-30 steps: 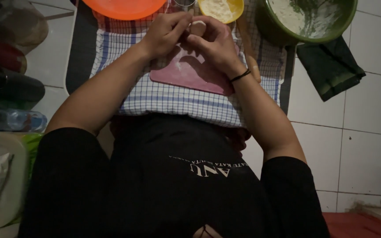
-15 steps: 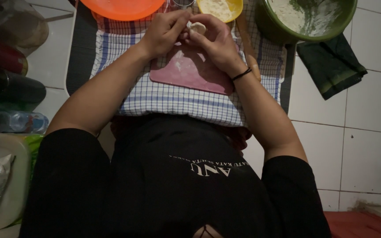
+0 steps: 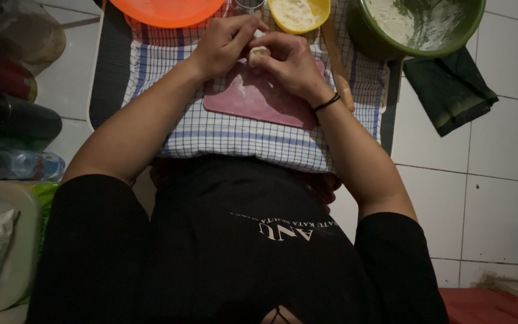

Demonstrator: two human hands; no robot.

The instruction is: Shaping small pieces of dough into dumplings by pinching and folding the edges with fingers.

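Little has shifted since the earlier frame: both hands stay together over the same spot, fingers only slightly reworked around a small pale lump of dough (image 3: 259, 53). Seen from above, the left hand (image 3: 226, 43) and the right hand (image 3: 289, 63) meet at the fingertips, both pinched closed on the dough, which is held just above the far edge of a pink cutting board (image 3: 253, 99). That board lies on a blue-and-white checked cloth (image 3: 235, 135) spread over the white tiled floor (image 3: 487, 180). Beyond the hands sit an orange plate (image 3: 166, 9), a small yellow bowl (image 3: 300, 13) of pale filling or flour, and a green bowl (image 3: 418, 27) dusted with flour; a wooden rolling pin (image 3: 336, 57) lies beside the right wrist, and a dark green cloth (image 3: 451, 90) rests further right. The risk, as it looks, is in the pinch itself: too much pressure could tear the thin dough or squeeze it out of shape, and a loosened grip could drop it onto the board. The right forearm is also close enough to nudge the rolling pin.
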